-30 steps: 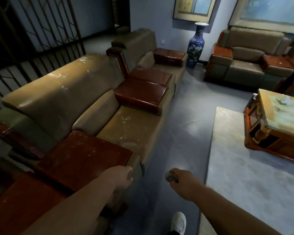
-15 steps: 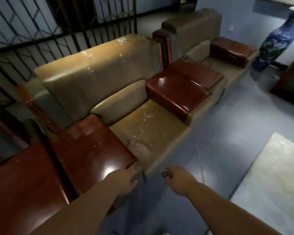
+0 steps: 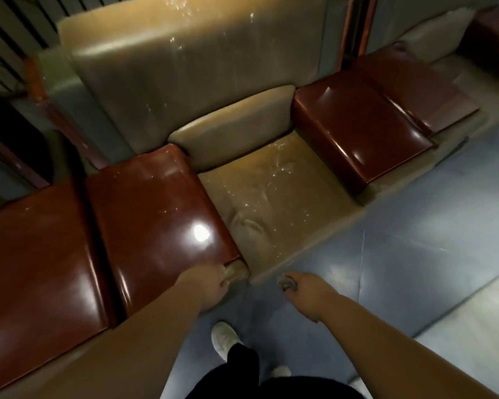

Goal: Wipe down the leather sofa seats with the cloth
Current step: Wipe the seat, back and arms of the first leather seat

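Floor (image 3: 386, 254) open before seat (image 3: 274, 205); right hand (image 3: 306, 286) fingers clamp cloth (image 3: 285, 282)

Seat cushion (image 3: 274, 203) lies open between 2 raised wooden armrests (image 3: 159, 214), backrest (image 3: 196, 70) behind

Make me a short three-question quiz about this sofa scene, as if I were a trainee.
1. True or false: the right hand holds the cloth.
2. What flanks the tan seat cushion on both sides: A) pillows B) glossy reddish-brown armrest tops C) blankets?
3. Where does the left hand rest?

Key: 1 true. 2 B. 3 At the front corner of the left armrest top, beside the seat.
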